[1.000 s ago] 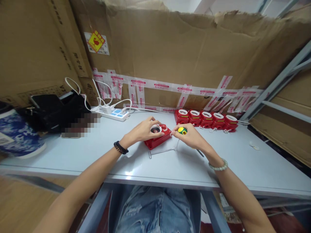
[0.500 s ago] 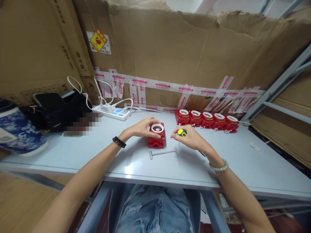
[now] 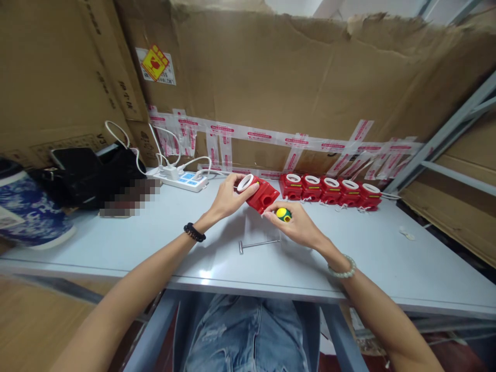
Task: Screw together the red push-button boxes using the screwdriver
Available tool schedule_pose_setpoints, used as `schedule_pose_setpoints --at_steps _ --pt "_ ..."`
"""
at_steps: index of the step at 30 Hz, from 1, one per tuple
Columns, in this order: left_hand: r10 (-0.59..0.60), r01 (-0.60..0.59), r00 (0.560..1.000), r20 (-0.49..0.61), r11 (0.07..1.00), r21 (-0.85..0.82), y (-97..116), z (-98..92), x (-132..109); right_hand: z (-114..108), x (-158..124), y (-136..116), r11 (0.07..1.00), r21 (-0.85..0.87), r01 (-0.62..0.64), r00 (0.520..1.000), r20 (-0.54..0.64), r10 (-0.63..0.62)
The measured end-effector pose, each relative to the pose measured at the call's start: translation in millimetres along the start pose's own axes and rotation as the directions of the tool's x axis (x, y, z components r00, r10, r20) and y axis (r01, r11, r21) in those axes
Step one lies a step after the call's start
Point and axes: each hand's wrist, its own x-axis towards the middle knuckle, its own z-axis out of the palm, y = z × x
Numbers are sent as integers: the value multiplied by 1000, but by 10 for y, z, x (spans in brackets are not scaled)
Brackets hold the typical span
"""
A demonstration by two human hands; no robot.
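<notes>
The left hand point(image 3: 228, 199) is closed on the red housing point(image 3: 264, 198), thumb across its near side and the white ring point(image 3: 245, 182) close against the grip. The housing tilts, its length running from that grip toward the right hand point(image 3: 292, 222), which is nearer its holed end. The right hand curls around a green-and-yellow handle point(image 3: 284, 214), its fingertips at the housing's lower corner; contact cannot be told. Nearer the table's point(image 3: 194, 258) front edge lies the T-shaped metal tool point(image 3: 259, 244); farther right stand 5 red units point(image 3: 331, 196).
</notes>
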Motion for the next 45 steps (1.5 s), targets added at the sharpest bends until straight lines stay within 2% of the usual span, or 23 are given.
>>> schedule_pose_setpoints --at_steps 10,18,25,40,45 --pt "57 -57 994 -93 998 8 66 19 -43 30 5 77 997 30 -72 996 -55 73" --pt "170 -168 976 -137 985 24 86 20 -60 29 25 49 991 73 -116 990 -75 122" --pt "228 -215 959 -169 972 89 138 7 -73 57 38 114 983 100 -151 982 -102 161" --pt "224 -209 953 -202 974 89 155 27 -98 54 39 143 981 127 -147 974 -156 166" --pt "200 -188 957 -209 979 74 159 30 -87 41 32 134 992 71 -105 971 -208 117"
